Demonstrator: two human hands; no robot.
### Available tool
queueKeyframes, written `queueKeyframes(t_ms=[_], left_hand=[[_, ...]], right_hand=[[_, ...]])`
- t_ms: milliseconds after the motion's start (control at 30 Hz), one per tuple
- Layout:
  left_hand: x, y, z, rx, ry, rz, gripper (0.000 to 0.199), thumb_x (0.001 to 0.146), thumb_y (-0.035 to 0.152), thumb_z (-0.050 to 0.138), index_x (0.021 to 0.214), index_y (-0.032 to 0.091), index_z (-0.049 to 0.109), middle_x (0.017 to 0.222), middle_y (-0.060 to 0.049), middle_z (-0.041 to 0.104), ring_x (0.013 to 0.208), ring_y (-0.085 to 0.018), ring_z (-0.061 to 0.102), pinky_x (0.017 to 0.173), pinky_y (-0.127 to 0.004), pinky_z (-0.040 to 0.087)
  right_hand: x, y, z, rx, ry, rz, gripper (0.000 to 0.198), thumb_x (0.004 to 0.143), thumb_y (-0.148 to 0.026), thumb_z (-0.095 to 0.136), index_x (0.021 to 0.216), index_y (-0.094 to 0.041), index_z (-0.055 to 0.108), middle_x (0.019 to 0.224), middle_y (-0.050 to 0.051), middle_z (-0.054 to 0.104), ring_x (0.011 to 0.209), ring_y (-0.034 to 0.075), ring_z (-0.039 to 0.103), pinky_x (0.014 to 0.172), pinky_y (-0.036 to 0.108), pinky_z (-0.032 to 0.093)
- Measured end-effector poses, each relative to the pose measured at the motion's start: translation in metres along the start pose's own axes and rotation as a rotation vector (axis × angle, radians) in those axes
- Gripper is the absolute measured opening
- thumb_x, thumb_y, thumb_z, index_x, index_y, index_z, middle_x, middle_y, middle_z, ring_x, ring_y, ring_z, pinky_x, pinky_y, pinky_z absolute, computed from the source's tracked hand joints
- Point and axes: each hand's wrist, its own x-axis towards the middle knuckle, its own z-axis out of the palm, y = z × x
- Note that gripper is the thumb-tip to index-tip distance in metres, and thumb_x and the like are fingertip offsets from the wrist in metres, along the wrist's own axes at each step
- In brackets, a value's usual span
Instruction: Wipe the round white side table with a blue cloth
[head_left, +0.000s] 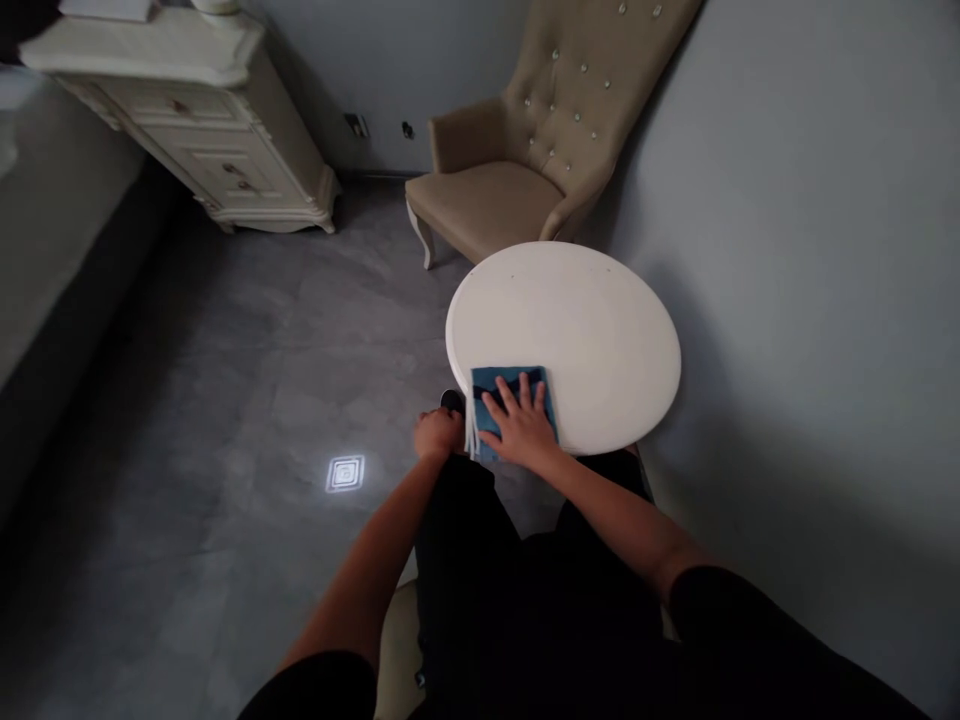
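Observation:
A folded blue cloth (pixel 487 378) with a dark band lies on the near left edge of the round white table (pixel 577 330). White strands hang down along its left side, over the rim. My right hand (pixel 523 425) presses flat on top of this cloth, fingers spread, covering part of it. Just left of the table edge, my left hand (pixel 440 433) rests on my left knee, apart from the cloth. Its fingers look curled in, with nothing visible in them.
Behind the table stands a tan tufted armchair (pixel 491 205). A cream cabinet (pixel 225 150) is at the back left, beside a bed (pixel 45 200). The grey wall (pixel 810 300) runs close along the right. A bright square light patch (pixel 346 474) shows on the floor.

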Motion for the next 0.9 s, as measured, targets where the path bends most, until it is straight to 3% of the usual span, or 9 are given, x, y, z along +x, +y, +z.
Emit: queueKeyframes(t_ms=[200,333,433,533,600,667,767,833,900], left_hand=[[0.007,-0.006,0.002,-0.071,0.008,-0.060,0.042,0.108,0.043,0.061,0.136,0.022,0.084,0.132,-0.018,0.083,0.126,-0.034,0.077,0.104,-0.039,0.058],[0.014,0.002,0.000,0.001,0.031,-0.047,0.048,0.111,0.037,0.047,0.118,0.015,0.088,0.125,-0.021,0.084,0.124,-0.035,0.077,0.109,-0.042,0.056],[0.017,0.006,-0.002,0.031,0.046,-0.047,0.050,0.110,0.035,0.044,0.118,0.013,0.088,0.125,-0.022,0.084,0.124,-0.037,0.077,0.107,-0.043,0.057],[0.019,0.009,-0.002,0.031,0.040,-0.049,0.051,0.110,0.036,0.044,0.119,0.013,0.089,0.126,-0.023,0.084,0.125,-0.038,0.075,0.106,-0.044,0.057],[0.019,0.011,-0.002,0.024,0.032,-0.046,0.051,0.109,0.037,0.044,0.121,0.014,0.088,0.126,-0.023,0.083,0.126,-0.038,0.075,0.105,-0.044,0.057],[0.018,0.015,-0.002,0.018,0.026,-0.042,0.052,0.109,0.037,0.043,0.122,0.014,0.088,0.128,-0.023,0.083,0.127,-0.038,0.075,0.105,-0.044,0.058],[0.012,0.020,-0.001,0.019,0.030,-0.038,0.053,0.109,0.038,0.042,0.122,0.016,0.089,0.132,-0.023,0.082,0.129,-0.038,0.074,0.104,-0.043,0.058],[0.007,0.024,0.000,0.024,0.044,-0.032,0.053,0.109,0.038,0.042,0.121,0.016,0.089,0.131,-0.022,0.083,0.130,-0.037,0.074,0.104,-0.042,0.058],[0.002,0.025,0.001,0.024,0.059,-0.029,0.051,0.109,0.037,0.043,0.121,0.017,0.088,0.130,-0.022,0.083,0.130,-0.037,0.074,0.104,-0.042,0.058]], right_hand=[[0.132,-0.029,-0.006,0.037,-0.025,-0.067,0.079,0.110,-0.072,0.049,0.179,-0.033,0.048,0.193,0.000,0.019,0.177,0.053,0.005,0.141,0.077,0.005],[0.175,0.001,-0.010,0.105,0.047,-0.003,0.078,0.111,-0.070,0.049,0.178,-0.031,0.049,0.191,0.003,0.028,0.175,0.053,0.012,0.140,0.078,0.005],[0.165,0.052,-0.012,0.110,0.087,0.054,0.080,0.110,-0.070,0.052,0.177,-0.027,0.050,0.190,0.009,0.029,0.174,0.056,0.011,0.138,0.081,0.004],[0.131,0.102,-0.017,0.055,0.113,0.096,0.084,0.108,-0.070,0.057,0.176,-0.021,0.049,0.190,0.017,0.026,0.173,0.059,0.010,0.136,0.083,0.007],[0.106,0.124,-0.020,0.062,0.193,0.081,0.081,0.106,-0.064,0.063,0.170,-0.016,0.054,0.182,0.023,0.038,0.169,0.055,0.022,0.136,0.079,0.017],[0.086,0.135,-0.024,0.121,0.313,0.077,0.059,0.105,-0.053,0.064,0.148,-0.013,0.066,0.158,0.026,0.059,0.154,0.047,0.045,0.131,0.067,0.035],[0.067,0.133,-0.032,0.249,0.446,0.195,0.016,0.104,-0.034,0.056,0.099,-0.022,0.066,0.103,0.015,0.067,0.108,0.033,0.064,0.104,0.047,0.055],[0.060,0.126,-0.040,0.343,0.456,0.313,0.025,0.103,-0.030,0.053,0.079,-0.028,0.049,0.079,0.005,0.054,0.081,0.026,0.057,0.084,0.038,0.053],[0.053,0.118,-0.050,0.443,0.449,0.388,0.037,0.102,-0.031,0.054,0.072,-0.029,0.033,0.068,-0.001,0.038,0.069,0.021,0.045,0.072,0.033,0.046]])
